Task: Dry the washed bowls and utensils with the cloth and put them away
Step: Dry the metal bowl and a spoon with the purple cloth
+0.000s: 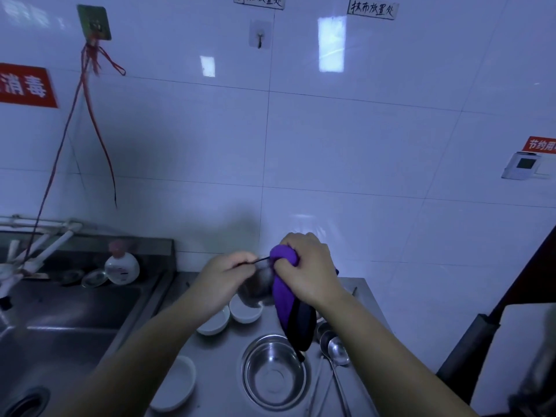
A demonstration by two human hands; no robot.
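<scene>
Utensil point(261, 260), thin and dark, is pinched by the left hand point(224, 276) above the counter point(222, 353); its long axis runs rightward into the purple cloth point(285, 284), which is clenched around its far end by the right hand point(307, 266).

I see two bare forearms rising from the lower edge of the frame toward its centre. No sleeves, watch or rings show on the left hand point(224, 276) or the right hand point(307, 266); both wrists are uncovered.
</scene>
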